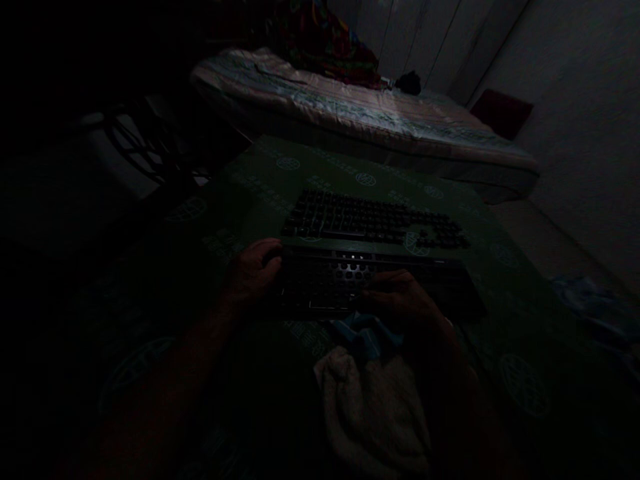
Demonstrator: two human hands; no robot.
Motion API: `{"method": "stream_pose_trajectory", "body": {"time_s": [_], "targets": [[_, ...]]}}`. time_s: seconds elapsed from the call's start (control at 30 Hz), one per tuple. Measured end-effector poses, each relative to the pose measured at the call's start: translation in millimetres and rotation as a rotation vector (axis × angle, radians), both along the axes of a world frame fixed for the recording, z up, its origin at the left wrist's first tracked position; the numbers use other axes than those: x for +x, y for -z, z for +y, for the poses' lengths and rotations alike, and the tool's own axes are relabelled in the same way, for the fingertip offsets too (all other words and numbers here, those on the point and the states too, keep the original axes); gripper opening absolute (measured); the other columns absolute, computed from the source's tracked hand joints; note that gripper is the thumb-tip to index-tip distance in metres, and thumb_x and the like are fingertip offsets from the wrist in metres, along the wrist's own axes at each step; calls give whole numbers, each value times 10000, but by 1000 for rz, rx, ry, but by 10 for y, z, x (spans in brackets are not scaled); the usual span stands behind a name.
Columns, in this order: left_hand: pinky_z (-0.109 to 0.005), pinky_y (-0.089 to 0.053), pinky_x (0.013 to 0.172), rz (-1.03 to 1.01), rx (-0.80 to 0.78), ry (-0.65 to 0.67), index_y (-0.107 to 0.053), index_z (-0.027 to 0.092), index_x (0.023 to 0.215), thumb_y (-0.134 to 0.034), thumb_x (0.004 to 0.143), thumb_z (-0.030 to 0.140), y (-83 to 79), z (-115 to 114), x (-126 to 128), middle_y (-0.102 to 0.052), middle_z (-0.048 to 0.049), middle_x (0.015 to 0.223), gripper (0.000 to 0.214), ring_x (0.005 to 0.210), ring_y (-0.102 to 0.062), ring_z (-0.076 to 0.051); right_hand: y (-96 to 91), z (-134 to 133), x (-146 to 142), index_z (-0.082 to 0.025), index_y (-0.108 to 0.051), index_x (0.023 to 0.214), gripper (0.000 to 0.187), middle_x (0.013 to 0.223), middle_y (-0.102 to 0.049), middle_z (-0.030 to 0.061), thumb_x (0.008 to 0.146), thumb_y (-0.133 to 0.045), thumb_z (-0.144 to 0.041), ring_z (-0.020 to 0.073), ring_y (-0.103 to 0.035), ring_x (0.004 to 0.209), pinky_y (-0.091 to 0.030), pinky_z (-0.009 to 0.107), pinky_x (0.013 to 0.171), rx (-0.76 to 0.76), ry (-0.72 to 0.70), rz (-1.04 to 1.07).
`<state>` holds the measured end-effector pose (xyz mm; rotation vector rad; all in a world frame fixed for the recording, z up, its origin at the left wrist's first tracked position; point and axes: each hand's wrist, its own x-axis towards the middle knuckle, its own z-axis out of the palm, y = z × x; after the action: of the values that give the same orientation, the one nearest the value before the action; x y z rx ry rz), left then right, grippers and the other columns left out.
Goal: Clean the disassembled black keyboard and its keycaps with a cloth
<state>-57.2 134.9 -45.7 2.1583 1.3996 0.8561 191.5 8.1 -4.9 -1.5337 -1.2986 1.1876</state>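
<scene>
Keyboard in two parts, clock directions being read from the middle of the keyboard base. A mattress (340, 110) is lying beyond everything at twelve o'clock. The green printed surface (240, 200) is supporting the work. On it, the dark keyboard base (440, 287) is lying flat at the dial's centre; being long and thin, it is probably handling as a light, fairly stiff piece of smooth plastic, its two short ends, at nine and three o'clock, offering the surest hold. The keycaps (345, 215) are lying in keyboard order at twelve o'clock, just beyond the base; they are probably behaving as small, light, hard pieces, easily scattered and best being pinched by their sides. A soft beige cloth (373, 413) is lying crumpled at six o'clock. The left hand (253, 270) is gripping the base's nine-o'clock end. The right hand (405, 297) is bending over the base slightly toward four o'clock, fingertips drawing together; whether they are pinching anything, one cannot tell. A blue cloth (365, 333) is bunching between base and beige cloth, partly hidden. Deep shadow is obscuring both forearms, the keycap legends and most key wells.
</scene>
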Motion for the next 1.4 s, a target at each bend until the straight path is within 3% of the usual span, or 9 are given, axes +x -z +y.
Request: {"method": "stream_pose_trajectory", "body": {"time_s": [0.2,0.47,0.63,0.87,1.07,1.4], "targets": [[-349,-399,1000,-2,-7,-8,-586,204,961,-419,723,327,11,-6,-3,-592,-57,1162,316,1090,-544,-221,-86,-26,97,-133,-671,632,180,590,-622,25,629,-700,-311,117,-544,530,-405,212,470,-18,98,-36],[-359,-406,989,9,-11,-8,-587,193,969,-420,719,320,-7,0,9,-593,-66,1160,326,1082,-546,-230,-110,-28,72,-126,-667,613,173,574,-608,17,620,-708,-294,107,-533,505,-396,214,465,-34,43,1],[-362,-410,985,8,-6,-6,-583,189,984,-415,719,309,-32,-22,20,-598,-64,1159,336,1082,-545,-230,-177,-49,172,-138,-678,635,184,607,-641,37,591,-732,-308,134,-558,531,-428,232,466,22,208,-67],[-369,-415,977,10,14,2,-589,190,963,-416,713,309,-12,13,20,-604,-78,1143,327,1071,-554,-238,67,-148,28,-154,-684,688,205,612,-644,17,688,-649,-357,128,-568,538,-423,215,473,170,118,-177],[-352,-410,982,-5,26,2,-589,183,967,-411,708,320,41,47,15,-605,-79,1141,343,1074,-552,-233,206,-218,-16,-152,-692,748,231,682,-679,54,707,-628,-370,173,-612,619,-466,255,545,221,273,-224],[-370,-404,989,12,13,5,-587,188,976,-413,720,318,0,15,2,-602,-77,1152,337,1086,-545,-235,155,-250,-40,-143,-687,717,177,609,-636,22,739,-587,-287,125,-540,538,-408,219,493,227,70,-290]]}}
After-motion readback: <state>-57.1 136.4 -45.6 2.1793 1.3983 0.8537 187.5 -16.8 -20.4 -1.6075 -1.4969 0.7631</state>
